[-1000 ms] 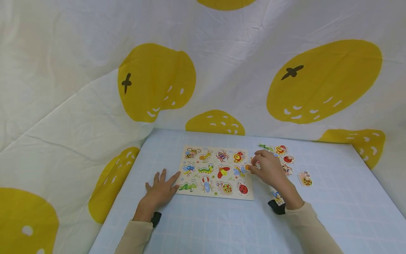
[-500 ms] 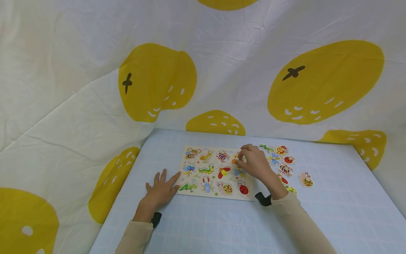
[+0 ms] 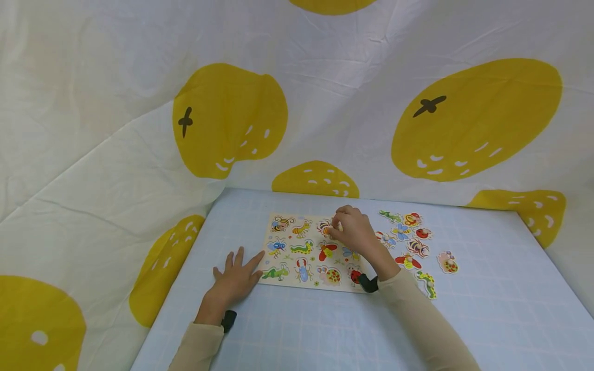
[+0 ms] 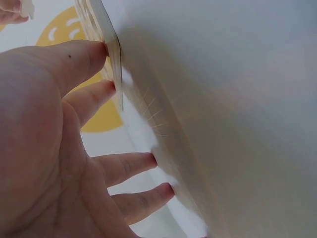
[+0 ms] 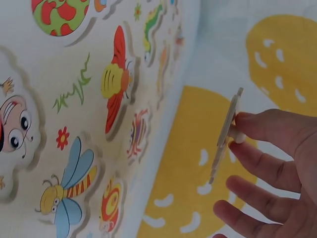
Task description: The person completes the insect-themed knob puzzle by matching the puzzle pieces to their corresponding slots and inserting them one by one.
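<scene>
A wooden puzzle board [image 3: 290, 281] with printed insects lies flat on the table. My left hand [image 3: 236, 281] rests at its left edge with fingers spread; in the left wrist view, the thumb and a fingertip [image 4: 110, 87] touch the board's side. Over the upper right part of the board, my right hand [image 3: 355, 232] pinches a puzzle piece [image 3: 323, 230] with orange stripes. The right wrist view has this piece [image 5: 226, 131] edge-on, its small pale knob [image 5: 238, 138] between thumb and index finger, apart from the board. The other right fingers are loosely bent.
Several loose insect pieces lie right of the board, including a caterpillar [image 3: 427, 284], a ladybug [image 3: 423, 233] and a snail [image 3: 448, 262]. A white curtain [image 3: 339, 103] with yellow fruit prints hangs behind the light blue table [image 3: 297, 330].
My right hand has moved left with the puzzle piece, from the board's right edge to over its top row. The loose pieces under that arm have come into view. My left hand has stayed still.
</scene>
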`<action>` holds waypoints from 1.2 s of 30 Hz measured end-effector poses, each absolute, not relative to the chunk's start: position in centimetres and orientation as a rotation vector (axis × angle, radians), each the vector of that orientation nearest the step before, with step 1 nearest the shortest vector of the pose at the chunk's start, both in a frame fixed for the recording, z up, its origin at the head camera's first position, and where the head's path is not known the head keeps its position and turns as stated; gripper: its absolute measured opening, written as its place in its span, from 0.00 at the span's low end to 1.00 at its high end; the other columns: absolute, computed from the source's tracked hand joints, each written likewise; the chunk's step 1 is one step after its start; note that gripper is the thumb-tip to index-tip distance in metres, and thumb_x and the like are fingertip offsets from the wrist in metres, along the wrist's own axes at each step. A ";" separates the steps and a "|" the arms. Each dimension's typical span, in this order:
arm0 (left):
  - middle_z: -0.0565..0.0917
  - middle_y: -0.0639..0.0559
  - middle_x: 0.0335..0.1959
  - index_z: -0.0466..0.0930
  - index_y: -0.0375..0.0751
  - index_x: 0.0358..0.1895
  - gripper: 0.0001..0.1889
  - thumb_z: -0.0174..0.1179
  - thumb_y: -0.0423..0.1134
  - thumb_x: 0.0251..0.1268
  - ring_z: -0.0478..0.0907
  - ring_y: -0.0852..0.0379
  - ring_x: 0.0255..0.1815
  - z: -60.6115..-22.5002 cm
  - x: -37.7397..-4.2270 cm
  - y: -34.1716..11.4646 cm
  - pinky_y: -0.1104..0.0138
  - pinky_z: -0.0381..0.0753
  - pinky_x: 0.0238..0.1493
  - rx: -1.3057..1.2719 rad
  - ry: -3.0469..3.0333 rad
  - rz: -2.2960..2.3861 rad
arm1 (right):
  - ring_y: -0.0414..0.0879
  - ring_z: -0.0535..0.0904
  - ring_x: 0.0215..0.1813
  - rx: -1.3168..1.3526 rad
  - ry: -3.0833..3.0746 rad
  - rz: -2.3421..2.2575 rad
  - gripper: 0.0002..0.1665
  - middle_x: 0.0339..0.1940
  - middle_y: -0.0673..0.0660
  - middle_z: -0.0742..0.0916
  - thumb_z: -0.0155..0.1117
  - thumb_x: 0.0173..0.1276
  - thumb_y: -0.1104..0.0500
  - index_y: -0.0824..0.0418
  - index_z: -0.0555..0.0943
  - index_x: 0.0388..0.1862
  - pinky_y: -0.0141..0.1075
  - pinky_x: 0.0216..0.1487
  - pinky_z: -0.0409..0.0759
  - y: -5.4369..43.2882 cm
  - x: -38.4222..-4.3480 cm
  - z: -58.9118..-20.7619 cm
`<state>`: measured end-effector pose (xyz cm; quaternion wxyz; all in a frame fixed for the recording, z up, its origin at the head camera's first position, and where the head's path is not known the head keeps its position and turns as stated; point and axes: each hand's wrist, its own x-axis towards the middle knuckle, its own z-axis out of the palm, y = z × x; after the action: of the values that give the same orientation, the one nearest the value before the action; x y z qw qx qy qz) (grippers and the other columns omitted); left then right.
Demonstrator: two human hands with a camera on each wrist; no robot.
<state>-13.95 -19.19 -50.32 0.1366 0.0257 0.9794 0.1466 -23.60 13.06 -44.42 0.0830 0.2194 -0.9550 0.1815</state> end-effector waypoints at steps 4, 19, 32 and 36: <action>0.48 0.30 0.79 0.59 0.59 0.79 0.31 0.53 0.53 0.76 0.40 0.24 0.76 -50.4 -14.0 -19.3 0.21 0.41 0.60 0.067 2.830 0.424 | 0.59 0.76 0.57 0.639 -2.894 0.524 0.11 0.57 0.61 0.82 0.72 0.65 0.49 0.54 0.86 0.28 0.56 0.50 0.76 11.8 -24.1 -44.7; 0.47 0.30 0.79 0.59 0.60 0.79 0.31 0.53 0.53 0.76 0.39 0.25 0.77 -50.5 -14.0 -19.6 0.22 0.40 0.61 0.057 2.823 0.430 | 0.57 0.76 0.55 0.653 -2.961 0.488 0.14 0.54 0.58 0.82 0.71 0.66 0.48 0.53 0.85 0.25 0.55 0.48 0.77 7.4 -26.2 -46.2; 0.47 0.31 0.79 0.59 0.62 0.79 0.31 0.53 0.54 0.76 0.39 0.25 0.77 -50.8 -14.3 -19.4 0.22 0.40 0.61 0.049 2.828 0.416 | 0.57 0.74 0.54 0.675 -3.016 0.462 0.16 0.52 0.56 0.81 0.68 0.69 0.49 0.51 0.81 0.22 0.53 0.52 0.74 5.0 -27.7 -48.1; 0.46 0.32 0.80 0.58 0.63 0.79 0.31 0.53 0.54 0.76 0.39 0.25 0.77 -51.0 -14.4 -19.4 0.22 0.40 0.61 0.052 2.825 0.419 | 0.56 0.74 0.54 0.662 -3.035 0.456 0.18 0.52 0.57 0.80 0.68 0.69 0.49 0.51 0.79 0.19 0.53 0.52 0.73 4.6 -27.9 -48.4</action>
<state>-14.39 -19.36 -50.98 0.1422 0.0179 0.9790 0.1453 -27.89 4.63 -48.39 0.0010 0.2110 -0.9666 0.1452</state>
